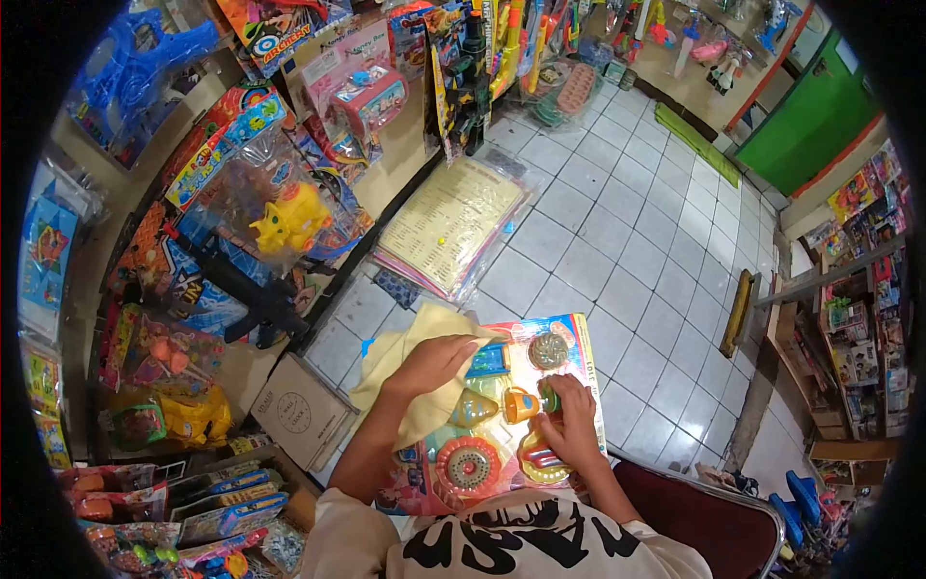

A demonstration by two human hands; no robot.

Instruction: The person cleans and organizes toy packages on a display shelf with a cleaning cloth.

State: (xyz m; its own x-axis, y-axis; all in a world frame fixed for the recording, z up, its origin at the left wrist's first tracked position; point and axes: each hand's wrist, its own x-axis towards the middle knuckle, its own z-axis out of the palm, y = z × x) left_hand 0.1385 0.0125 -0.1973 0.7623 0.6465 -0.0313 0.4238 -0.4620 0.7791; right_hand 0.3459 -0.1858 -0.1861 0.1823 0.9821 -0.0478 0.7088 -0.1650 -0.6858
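A packaged toy set (579,338) on a printed card lies across my lap, with an orange cup (521,404), a round patterned piece (548,351) and a red-rimmed disc (469,467) under its clear cover. My left hand (436,365) rests on a pale yellow cloth (415,405) at the upper left of the pack, fingers together and pointing right. On the pack's right side, my right hand (571,417) has its fingers bent over a green piece beside the orange cup. The fingertips touch the cover there.
Stacked plastic-covered sheets (453,227) lie on the tiled floor ahead. Hanging toys line the left wall, and a wall clock box (301,410) stands at my left. Shelves (839,357) are on the right. A red seat (694,516) is under me.
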